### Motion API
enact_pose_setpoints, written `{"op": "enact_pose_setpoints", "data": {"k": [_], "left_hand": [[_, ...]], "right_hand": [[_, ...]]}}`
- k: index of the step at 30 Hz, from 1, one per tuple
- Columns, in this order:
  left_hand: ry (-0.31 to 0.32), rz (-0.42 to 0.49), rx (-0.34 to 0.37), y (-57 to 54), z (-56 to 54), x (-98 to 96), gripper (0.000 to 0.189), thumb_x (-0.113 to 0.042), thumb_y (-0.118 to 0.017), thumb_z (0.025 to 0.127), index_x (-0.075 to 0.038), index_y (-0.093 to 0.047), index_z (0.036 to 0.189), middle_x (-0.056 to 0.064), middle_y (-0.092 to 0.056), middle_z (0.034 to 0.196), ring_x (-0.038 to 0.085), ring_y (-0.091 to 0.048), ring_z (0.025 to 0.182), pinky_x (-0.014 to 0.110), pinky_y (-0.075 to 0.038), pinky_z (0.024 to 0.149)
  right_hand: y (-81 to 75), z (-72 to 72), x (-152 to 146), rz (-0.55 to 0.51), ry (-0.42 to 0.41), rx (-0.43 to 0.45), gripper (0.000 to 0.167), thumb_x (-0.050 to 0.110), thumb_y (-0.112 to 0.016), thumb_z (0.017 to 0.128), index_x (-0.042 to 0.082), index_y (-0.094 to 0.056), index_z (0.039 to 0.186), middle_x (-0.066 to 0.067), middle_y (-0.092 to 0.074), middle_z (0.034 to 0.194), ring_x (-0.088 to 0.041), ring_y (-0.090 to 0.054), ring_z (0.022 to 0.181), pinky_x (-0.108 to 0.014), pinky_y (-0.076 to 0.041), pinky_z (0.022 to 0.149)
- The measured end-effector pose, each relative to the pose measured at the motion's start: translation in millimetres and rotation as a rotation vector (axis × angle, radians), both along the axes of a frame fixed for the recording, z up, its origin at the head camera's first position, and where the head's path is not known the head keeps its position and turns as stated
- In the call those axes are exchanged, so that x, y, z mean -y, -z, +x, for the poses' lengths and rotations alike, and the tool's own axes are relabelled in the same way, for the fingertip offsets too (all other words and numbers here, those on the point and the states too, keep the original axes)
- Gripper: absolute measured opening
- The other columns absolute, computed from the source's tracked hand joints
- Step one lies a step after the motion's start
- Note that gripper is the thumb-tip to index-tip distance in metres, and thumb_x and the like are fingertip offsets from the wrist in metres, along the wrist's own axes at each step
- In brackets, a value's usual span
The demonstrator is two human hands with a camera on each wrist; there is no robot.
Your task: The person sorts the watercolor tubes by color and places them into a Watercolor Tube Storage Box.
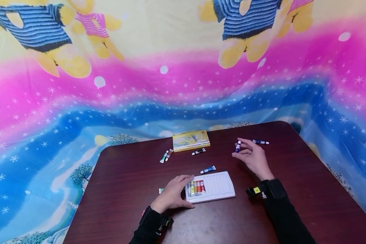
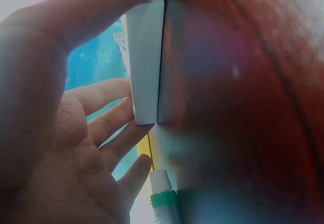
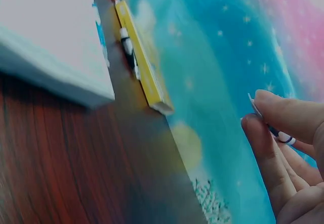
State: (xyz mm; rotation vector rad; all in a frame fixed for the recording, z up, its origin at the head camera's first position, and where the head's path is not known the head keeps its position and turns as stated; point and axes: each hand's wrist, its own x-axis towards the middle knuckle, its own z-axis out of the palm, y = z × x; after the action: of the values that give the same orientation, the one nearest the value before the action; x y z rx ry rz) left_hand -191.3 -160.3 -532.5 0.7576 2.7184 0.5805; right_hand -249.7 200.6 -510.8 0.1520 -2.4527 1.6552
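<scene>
A white tray (image 1: 219, 184) lies on the table with several paint tubes (image 1: 199, 188), yellow to red, side by side in its left slots. My left hand (image 1: 173, 194) holds the tray's left end, thumb at the near side and fingers at the far side. In the left wrist view, the tray's white end wall (image 2: 145, 62) stands between thumb and fingers. Right of the tray and above the table, my right hand (image 1: 253, 158) pinches a dark purple paint tube (image 1: 238, 146) between thumb and fingertips. The right wrist view shows the tube's flat end at the fingertips.
Behind the tray stand a yellow box (image 1: 191, 140), a black tube (image 1: 198, 151) and a blue tube (image 1: 208, 169). Green (image 1: 163, 157) and brown (image 1: 169, 155) tubes lie further left, a dark blue one (image 1: 260, 142) at right. Beside my left hand is another green tube (image 2: 164, 204).
</scene>
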Motion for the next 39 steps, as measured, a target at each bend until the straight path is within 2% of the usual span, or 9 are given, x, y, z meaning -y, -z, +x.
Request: {"op": "enact_pose_setpoints", "data": {"k": [4,8,12,16,21,26,32,39], "left_hand": [[0.0,-0.001,-0.001,-0.7,0.3,0.3,0.107,-0.058,-0.088,0.076,-0.023,-0.035,0.163,0.0,-0.045,0.159,0.027,-0.04,0.149,0.055,-0.032,0.123],[-0.002,-0.004,-0.001,-1.6,0.5,0.5,0.107,-0.057,-0.088,0.076,-0.023,-0.036,0.163,0.0,-0.046,0.159,0.027,-0.04,0.149,0.054,-0.032,0.123],[0.003,0.004,-0.008,-3.1,0.2,-0.3,0.107,-0.055,-0.089,0.075,-0.021,-0.037,0.162,0.001,-0.046,0.158,0.028,-0.041,0.148,0.054,-0.033,0.122],[0.014,0.008,-0.026,-3.5,-0.1,-1.2,0.107,-0.055,-0.09,0.075,-0.02,-0.039,0.162,0.002,-0.048,0.157,0.028,-0.043,0.147,0.053,-0.035,0.121],[0.011,-0.001,-0.022,-2.2,-0.3,-1.4,0.107,-0.056,-0.089,0.075,-0.021,-0.038,0.162,0.0,-0.048,0.157,0.026,-0.042,0.147,0.052,-0.033,0.122],[0.015,-0.013,-0.025,-1.8,-0.1,-1.2,0.107,-0.057,-0.089,0.075,-0.021,-0.038,0.162,0.001,-0.048,0.157,0.027,-0.042,0.147,0.053,-0.034,0.122],[0.014,-0.008,-0.017,-1.8,0.3,-1.5,0.107,-0.057,-0.088,0.075,-0.021,-0.037,0.162,0.001,-0.047,0.157,0.027,-0.041,0.148,0.053,-0.033,0.122],[0.006,-0.004,-0.01,-4.0,0.7,-0.5,0.107,-0.058,-0.088,0.076,-0.021,-0.036,0.163,0.001,-0.047,0.157,0.027,-0.041,0.148,0.054,-0.033,0.123]], "right_hand": [[-2.1,2.8,15.2,-0.022,-0.08,0.018,0.066,0.013,-0.084,0.087,0.011,-0.057,0.148,-0.023,-0.067,0.13,-0.01,-0.072,0.086,-0.019,-0.059,0.074],[-1.1,9.4,41.5,-0.001,-0.238,0.085,0.066,0.006,-0.085,0.085,0.006,-0.059,0.145,-0.023,-0.066,0.127,-0.017,-0.073,0.086,-0.025,-0.06,0.073],[5.9,18.8,68.9,0.089,-0.401,0.124,0.064,0.004,-0.084,0.085,0.003,-0.059,0.144,-0.022,-0.066,0.13,-0.016,-0.072,0.084,-0.025,-0.06,0.074],[18.1,27.2,86.4,0.161,-0.486,0.137,0.062,0.004,-0.085,0.084,0.003,-0.061,0.142,-0.022,-0.066,0.128,-0.013,-0.071,0.082,-0.024,-0.06,0.075],[33.0,34.6,94.6,0.189,-0.469,0.161,0.061,0.005,-0.087,0.082,0.008,-0.065,0.139,-0.016,-0.068,0.126,-0.008,-0.069,0.079,-0.023,-0.059,0.071],[41.8,39.4,98.0,0.172,-0.465,0.132,0.061,0.01,-0.09,0.08,0.008,-0.067,0.136,-0.01,-0.065,0.117,-0.007,-0.068,0.082,-0.022,-0.059,0.072],[43.8,41.6,98.7,0.3,-0.45,0.065,0.061,0.02,-0.091,0.08,0.006,-0.069,0.135,0.002,-0.062,0.094,-0.001,-0.057,0.074,-0.02,-0.052,0.069],[38.7,40.6,99.3,0.381,-0.454,0.032,0.061,0.023,-0.091,0.08,0.005,-0.07,0.134,0.007,-0.062,0.085,0.0,-0.051,0.07,-0.02,-0.046,0.063]]}}
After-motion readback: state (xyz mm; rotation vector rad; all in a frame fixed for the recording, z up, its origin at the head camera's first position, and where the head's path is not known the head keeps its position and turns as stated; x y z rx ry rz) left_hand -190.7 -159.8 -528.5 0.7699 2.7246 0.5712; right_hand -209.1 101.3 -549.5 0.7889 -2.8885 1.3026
